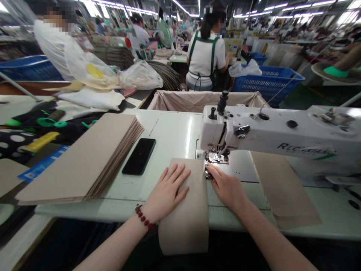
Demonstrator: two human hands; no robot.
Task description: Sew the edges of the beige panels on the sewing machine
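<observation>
Cloth first: a long beige strip (187,214) lies on the white tabletop (175,131) in front of the sewing machine (282,135). Its far end reaches the presser foot (217,158) and its near end hangs over the front edge. It looks thin, light and limp, since it droops as soon as the tabletop ends. The matt, felt-like face seems more likely to grip a palm than to slide.

The left hand (169,192) lies flat on the strip, fingers (180,174) spread and released, pressing rather than clasping. A bracelet of dark red beads (143,218) sits at that wrist. The right hand (225,186) is at the strip's right edge just beside the foot. Its fingers (211,171) point at the needle area, and from here I cannot tell whether they pinch the edge or only press it.

For something this floppy, I'd judge that a flat hand in the middle and a light touch at the edge suit it better than a grab. Lifted by one corner, it would likely fold.

To the left is a neat slanted stack (81,162) of the same beige pieces, stiff-looking only because there are so many layers. A black phone (139,156) lies glossy and face up just beside it. A further beige pile (282,188) lies under the machine's arm on the right.

Beyond the tabletop is a cloth-lined bin (197,99), then a blue plastic crate (267,81), and a person in green apron straps (205,56) sits facing away
</observation>
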